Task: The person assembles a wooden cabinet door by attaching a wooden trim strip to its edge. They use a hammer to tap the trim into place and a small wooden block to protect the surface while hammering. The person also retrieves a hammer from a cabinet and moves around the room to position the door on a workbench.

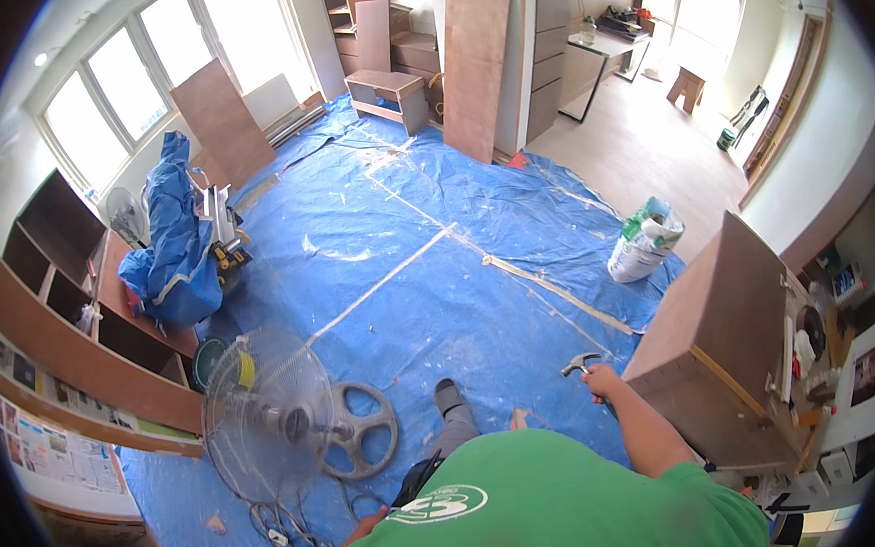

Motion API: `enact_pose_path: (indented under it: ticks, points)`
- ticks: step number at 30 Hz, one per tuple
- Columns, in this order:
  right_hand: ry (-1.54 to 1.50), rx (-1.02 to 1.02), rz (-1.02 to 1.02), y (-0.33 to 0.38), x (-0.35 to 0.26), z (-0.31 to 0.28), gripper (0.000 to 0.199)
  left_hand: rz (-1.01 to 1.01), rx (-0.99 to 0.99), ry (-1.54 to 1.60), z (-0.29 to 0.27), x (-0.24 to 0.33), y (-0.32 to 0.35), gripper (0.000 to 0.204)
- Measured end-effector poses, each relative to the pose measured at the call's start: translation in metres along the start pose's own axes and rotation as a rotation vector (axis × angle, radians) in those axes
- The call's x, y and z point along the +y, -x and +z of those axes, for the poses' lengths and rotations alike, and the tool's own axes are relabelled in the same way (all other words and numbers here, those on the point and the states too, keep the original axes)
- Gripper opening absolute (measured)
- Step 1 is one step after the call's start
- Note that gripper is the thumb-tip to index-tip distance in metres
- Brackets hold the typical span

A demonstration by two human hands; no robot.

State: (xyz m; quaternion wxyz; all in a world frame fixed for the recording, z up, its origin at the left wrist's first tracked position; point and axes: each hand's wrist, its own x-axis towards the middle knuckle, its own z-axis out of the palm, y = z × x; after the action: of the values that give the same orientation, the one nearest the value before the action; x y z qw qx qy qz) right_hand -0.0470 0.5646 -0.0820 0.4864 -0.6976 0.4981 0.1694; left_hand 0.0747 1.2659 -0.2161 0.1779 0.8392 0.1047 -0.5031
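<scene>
My right hand [601, 381] is closed around the handle of a claw hammer [580, 362], whose metal head points left above the blue tarp [409, 305]. Beside that hand, to its right, stands a large brown wooden cabinet [707, 342]. My left hand [367, 524] is low by my side, close to something black [417, 483] at my hip. Its fingers are mostly hidden, so whether it grips anything cannot be made out. One of my feet, in a dark shoe [448, 393], is on the tarp.
Left of me stand a fan [270, 409] with a round base [362, 434], loose cables [283, 539] and a long brown shelf unit [81, 345]. Farther off are a tarp-wrapped item [170, 240], leaning boards [478, 70] and a small cabinet [392, 98]. A white-green sack [646, 241] stands at right.
</scene>
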Motion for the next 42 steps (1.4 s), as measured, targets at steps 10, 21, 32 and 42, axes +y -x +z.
enact_pose_path:
  ticks: [10, 21, 32, 42]
  points:
    - [0.317, 0.022, 0.408, -0.083, -0.049, -0.017, 0.045, 0.542, -0.027, 0.577, -0.217, 0.426, -0.09, 0.067]
    - [0.793, -0.358, 0.138, -0.4, -0.257, -0.064, 0.035, 0.342, 0.341, -0.071, -0.375, 0.56, -0.256, 0.064]
    - [0.231, -0.033, -0.16, -0.615, -0.768, -0.122, 0.042, -0.02, 0.06, -0.011, -0.462, 0.603, -0.309, 0.064]
    - [0.487, -0.095, 0.307, -0.717, -0.837, -0.105, 0.029, 0.445, 0.379, -0.006, -0.745, 0.821, -0.529, 0.05]
